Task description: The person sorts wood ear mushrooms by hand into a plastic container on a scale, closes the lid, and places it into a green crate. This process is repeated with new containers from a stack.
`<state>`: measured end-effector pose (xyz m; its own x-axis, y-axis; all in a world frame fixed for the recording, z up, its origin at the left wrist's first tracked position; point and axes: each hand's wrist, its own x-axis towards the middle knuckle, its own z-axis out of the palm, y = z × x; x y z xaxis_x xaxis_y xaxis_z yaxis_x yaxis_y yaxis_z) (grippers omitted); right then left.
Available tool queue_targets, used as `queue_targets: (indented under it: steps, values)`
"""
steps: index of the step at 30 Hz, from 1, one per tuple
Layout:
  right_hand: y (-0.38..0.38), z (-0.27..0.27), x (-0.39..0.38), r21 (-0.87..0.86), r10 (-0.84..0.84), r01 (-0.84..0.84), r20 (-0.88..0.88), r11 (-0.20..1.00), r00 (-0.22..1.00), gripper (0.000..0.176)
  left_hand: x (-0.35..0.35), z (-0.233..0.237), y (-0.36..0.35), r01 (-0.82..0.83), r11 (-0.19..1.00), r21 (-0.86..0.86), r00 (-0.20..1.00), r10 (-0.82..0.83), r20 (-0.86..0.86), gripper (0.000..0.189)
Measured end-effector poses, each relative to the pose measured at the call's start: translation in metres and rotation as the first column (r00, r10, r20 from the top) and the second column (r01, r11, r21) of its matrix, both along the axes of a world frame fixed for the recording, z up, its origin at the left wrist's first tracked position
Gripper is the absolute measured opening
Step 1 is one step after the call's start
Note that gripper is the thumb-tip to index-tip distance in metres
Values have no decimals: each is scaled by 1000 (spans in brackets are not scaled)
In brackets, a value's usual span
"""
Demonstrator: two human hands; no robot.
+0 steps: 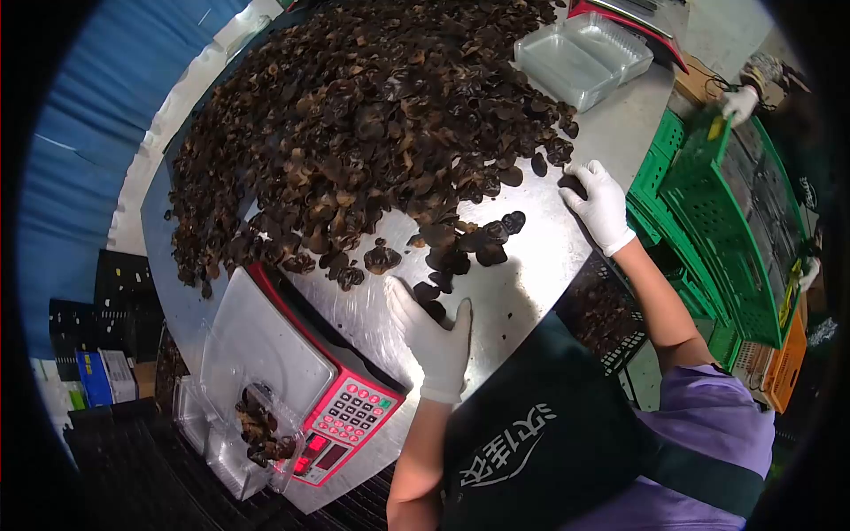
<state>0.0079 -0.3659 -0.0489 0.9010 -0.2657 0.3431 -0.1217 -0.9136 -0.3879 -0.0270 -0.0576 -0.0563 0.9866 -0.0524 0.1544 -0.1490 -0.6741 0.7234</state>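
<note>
A large heap of dark brown, ear-shaped mushroom pieces (354, 115) covers much of the metal table (522, 283). My left hand (432, 341), in a white glove, rests on the table at the near edge of the heap. Its thumb and fingers are apart, beside a few loose dark pieces. My right hand (602, 208), also gloved in white, is at the table's right side. Its fingers curve around a dark piece (574, 184). Left of my left hand stands a red and white scale (266, 345), and a clear container with dark pieces (261, 429) sits at its near end.
Empty clear trays (584, 57) are stacked at the table's far right, near another red scale (637, 26). Green crates (735, 221) stand to the right, where another person's gloved hand (739, 104) touches one. A blue curtain (97, 150) hangs at left.
</note>
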Motion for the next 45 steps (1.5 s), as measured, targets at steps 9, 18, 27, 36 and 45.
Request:
queue_targets:
  steps: [9,18,27,36,45]
  values:
    - [103,27,-15,238,477,-479,68,845,876,36,-1,16,13,30,998,-47,999,-32,-44,44]
    - [142,13,17,32,567,-583,193,812,801,30,48,14,18,-102,958,269,885,-36,464,43]
    - [128,26,34,134,439,-518,380,845,814,6,63,21,26,-234,792,564,957,87,275,14]
    - [134,8,42,68,476,-503,235,862,847,15,27,9,33,3,987,-162,965,39,258,12]
    - [103,2,31,82,460,-496,269,864,846,17,4,-9,4,-71,815,-575,994,107,28,20]
